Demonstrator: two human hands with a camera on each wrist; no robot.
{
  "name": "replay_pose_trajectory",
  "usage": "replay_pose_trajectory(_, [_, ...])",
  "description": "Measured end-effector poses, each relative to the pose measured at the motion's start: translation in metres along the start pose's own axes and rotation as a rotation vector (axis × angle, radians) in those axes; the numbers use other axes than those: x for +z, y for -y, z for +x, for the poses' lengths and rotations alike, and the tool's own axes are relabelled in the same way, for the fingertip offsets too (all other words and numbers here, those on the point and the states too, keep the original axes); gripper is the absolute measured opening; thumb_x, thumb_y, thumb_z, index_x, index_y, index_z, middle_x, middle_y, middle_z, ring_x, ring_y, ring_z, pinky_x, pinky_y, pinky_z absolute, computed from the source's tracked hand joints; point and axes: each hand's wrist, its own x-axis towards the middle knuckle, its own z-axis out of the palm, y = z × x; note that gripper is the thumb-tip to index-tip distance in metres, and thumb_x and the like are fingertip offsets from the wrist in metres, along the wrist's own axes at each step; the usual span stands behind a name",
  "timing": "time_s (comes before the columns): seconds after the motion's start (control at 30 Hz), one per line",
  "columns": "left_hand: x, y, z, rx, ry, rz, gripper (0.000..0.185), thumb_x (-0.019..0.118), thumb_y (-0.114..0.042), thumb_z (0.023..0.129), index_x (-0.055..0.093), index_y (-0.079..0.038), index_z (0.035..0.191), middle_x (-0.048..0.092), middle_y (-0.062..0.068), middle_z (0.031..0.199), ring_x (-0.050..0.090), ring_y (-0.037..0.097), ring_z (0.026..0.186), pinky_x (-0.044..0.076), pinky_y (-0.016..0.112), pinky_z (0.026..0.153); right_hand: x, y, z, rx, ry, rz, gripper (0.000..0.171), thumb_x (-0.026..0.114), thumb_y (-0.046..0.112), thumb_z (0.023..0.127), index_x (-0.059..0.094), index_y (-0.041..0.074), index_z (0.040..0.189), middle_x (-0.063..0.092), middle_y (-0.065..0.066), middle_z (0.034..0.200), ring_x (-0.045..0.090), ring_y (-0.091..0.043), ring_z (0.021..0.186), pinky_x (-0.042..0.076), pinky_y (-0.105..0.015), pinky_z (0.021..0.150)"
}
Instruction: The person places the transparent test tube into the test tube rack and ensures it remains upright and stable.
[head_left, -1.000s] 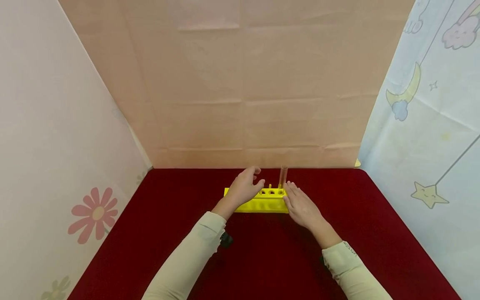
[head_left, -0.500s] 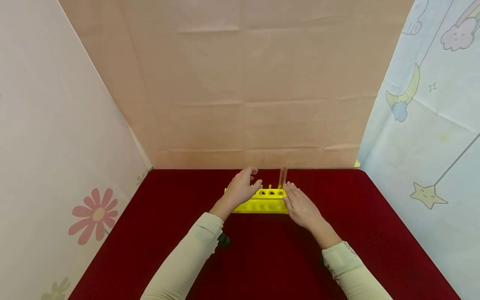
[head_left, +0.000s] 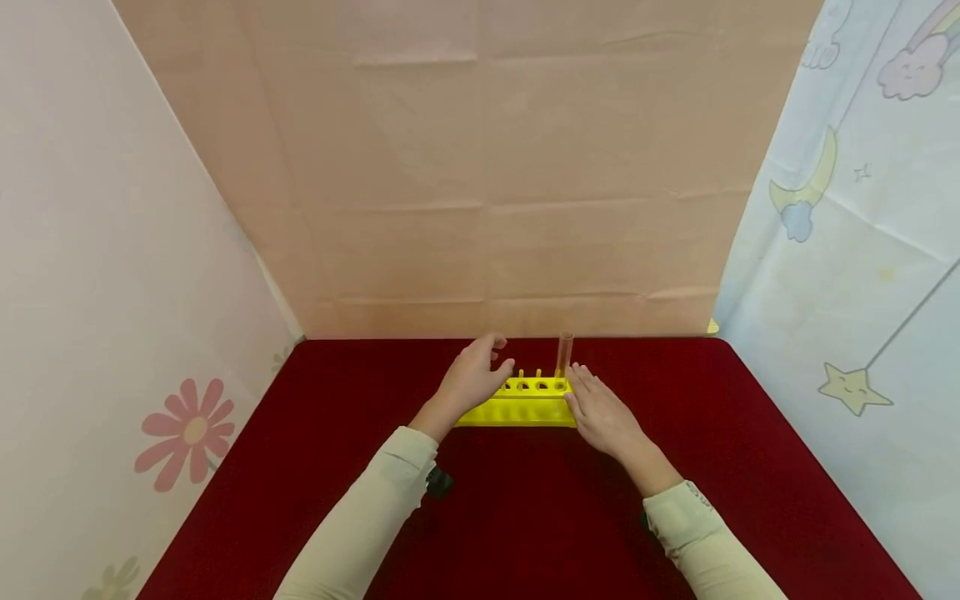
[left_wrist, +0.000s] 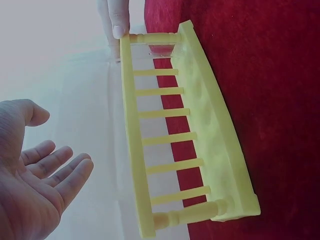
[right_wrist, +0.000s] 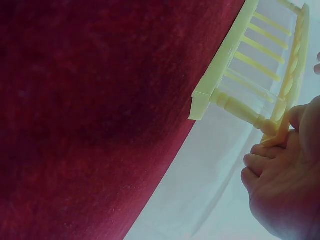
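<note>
A yellow test tube rack (head_left: 517,408) stands on the red cloth, with holes along its top and several pegs behind. One clear test tube (head_left: 565,354) is upright at its right end. My right hand (head_left: 603,417) holds that end of the rack, thumb at the front and fingers at the far side; the right wrist view shows the rack's top end (right_wrist: 275,137) between them. Over the rack's left part hovers my left hand (head_left: 472,379), hiding it in the head view. The left wrist view shows this left hand (left_wrist: 45,175) holding nothing, fingers loosely bent, apart from the rack.
Dark red cloth (head_left: 517,517) covers the table around the rack. A tan paper backdrop (head_left: 480,183) rises behind the far edge. Patterned white sheets hang on both sides, with a flower (head_left: 195,432) on the left one and a star (head_left: 855,387) on the right one.
My left hand has drifted left along the rack, uncovering more of its holes and pegs. The right hand, rack and test tube stay nearly where they were.
</note>
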Motion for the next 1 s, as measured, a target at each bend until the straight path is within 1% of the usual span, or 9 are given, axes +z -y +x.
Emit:
replay_pose_trajectory(0.13, [-0.002, 0.004, -0.002, -0.010, -0.008, 0.006, 0.046, 0.064, -0.030, 0.099, 0.054, -0.010, 0.139, 0.059, 0.005, 0.138, 0.060, 0.023, 0.119, 0.054, 0.041, 0.097, 0.000, 0.000, 0.000, -0.002, 0.000, 0.006, 0.056, 0.037, 0.024, 0.110, 0.027, -0.008, 0.155, 0.026, -0.027, 0.161, 0.025, -0.041, 0.150, 0.023, -0.055, 0.121])
replay_pose_trajectory(0.3, [-0.004, 0.007, -0.002, -0.004, -0.018, 0.011, 0.044, 0.064, -0.029, 0.099, 0.055, -0.009, 0.137, 0.060, 0.007, 0.136, 0.061, 0.024, 0.119, 0.054, 0.042, 0.097, 0.000, -0.001, 0.001, 0.007, 0.005, 0.007, 0.056, 0.036, 0.025, 0.110, 0.026, -0.007, 0.156, 0.024, -0.026, 0.162, 0.024, -0.040, 0.151, 0.023, -0.054, 0.121])
replay_pose_trajectory(0.53, [-0.006, 0.010, -0.002, -0.008, -0.016, 0.017, 0.046, 0.064, -0.031, 0.099, 0.053, -0.010, 0.139, 0.060, 0.005, 0.138, 0.061, 0.023, 0.119, 0.054, 0.041, 0.096, 0.001, -0.001, 0.000, -0.009, -0.012, 0.002, 0.055, 0.037, 0.023, 0.110, 0.028, -0.008, 0.154, 0.026, -0.027, 0.161, 0.025, -0.041, 0.150, 0.024, -0.055, 0.120])
replay_pose_trajectory(0.77, [-0.009, 0.014, -0.004, -0.019, -0.014, -0.005, 0.047, 0.065, -0.030, 0.099, 0.052, -0.009, 0.140, 0.058, 0.007, 0.139, 0.059, 0.030, 0.123, 0.053, 0.044, 0.098, 0.000, 0.001, 0.001, -0.001, -0.005, 0.000, 0.055, 0.036, 0.024, 0.111, 0.027, -0.008, 0.155, 0.025, -0.026, 0.162, 0.025, -0.040, 0.151, 0.023, -0.054, 0.121])
replay_pose_trajectory(0.93, [-0.010, 0.018, -0.005, -0.024, -0.028, 0.003, 0.048, 0.064, -0.029, 0.099, 0.051, -0.008, 0.140, 0.058, 0.008, 0.140, 0.060, 0.030, 0.123, 0.054, 0.044, 0.098, 0.000, 0.001, 0.001, 0.007, -0.003, 0.002, 0.056, 0.036, 0.025, 0.111, 0.027, -0.008, 0.155, 0.025, -0.026, 0.162, 0.025, -0.040, 0.151, 0.023, -0.054, 0.121])
replay_pose_trajectory(1.0, [-0.011, 0.019, -0.006, -0.028, -0.035, 0.008, 0.048, 0.065, -0.029, 0.099, 0.052, -0.009, 0.140, 0.058, 0.007, 0.139, 0.060, 0.028, 0.122, 0.054, 0.044, 0.097, 0.000, 0.002, 0.001, 0.012, -0.001, 0.000, 0.056, 0.036, 0.026, 0.110, 0.027, -0.007, 0.155, 0.025, -0.026, 0.162, 0.025, -0.040, 0.151, 0.023, -0.054, 0.121])
